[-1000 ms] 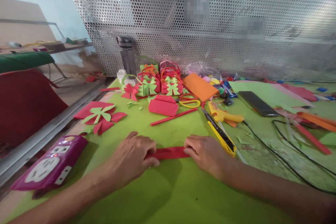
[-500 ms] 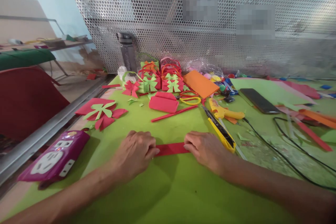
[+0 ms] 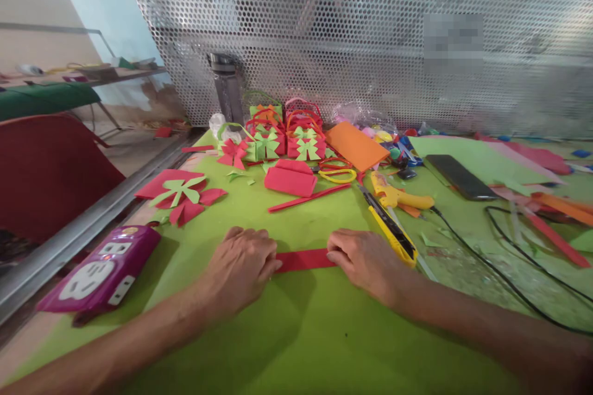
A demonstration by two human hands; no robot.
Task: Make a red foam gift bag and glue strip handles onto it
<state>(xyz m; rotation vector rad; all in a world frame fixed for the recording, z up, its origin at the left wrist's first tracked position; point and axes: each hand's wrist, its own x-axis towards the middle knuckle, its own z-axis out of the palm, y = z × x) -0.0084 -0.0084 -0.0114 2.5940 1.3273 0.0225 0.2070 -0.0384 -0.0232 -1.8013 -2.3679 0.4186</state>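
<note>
Here both hands press a red strip [image 3: 303, 259] flat on the green counter [image 3: 296, 333]: left hand [image 3: 241, 265] and right hand [image 3: 365, 259] each pinning 1 end. It looks folded already, creasing left. A yellow knife [image 3: 391, 231] crowds the right; nearer counter lies open.

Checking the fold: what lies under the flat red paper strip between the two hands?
The red paper strip lies flat on the lime-green sheet. Left hand and right hand cover its ends.
</note>
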